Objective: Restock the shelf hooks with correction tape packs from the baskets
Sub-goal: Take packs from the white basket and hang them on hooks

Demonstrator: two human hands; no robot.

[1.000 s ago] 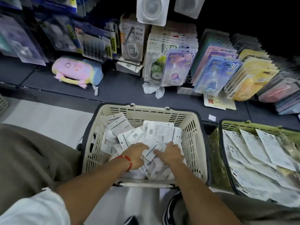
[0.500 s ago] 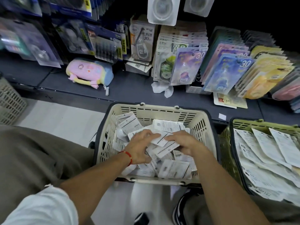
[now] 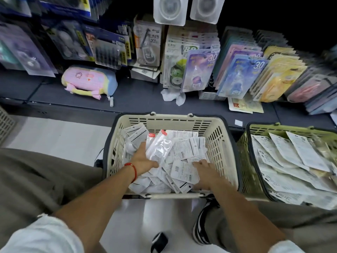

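Note:
A beige basket on the floor in front of me is filled with white correction tape packs, mostly lying back side up. My left hand, with a red string at the wrist, grips a small bunch of clear packs with red tabs held just above the pile. My right hand rests with loose, spread fingers on the packs at the near right of the basket. Above the dark shelf, hooks carry rows of hanging correction tape packs.
A green basket with larger white packs stands to the right, touching the beige one. A pink pencil case and loose cards lie on the shelf base. Another basket's corner shows far left. My knees flank the baskets.
My left hand has gathered a bunch of clear packs and raised it off the pile. My right hand has let go of the packs and drawn back toward the basket's near right.

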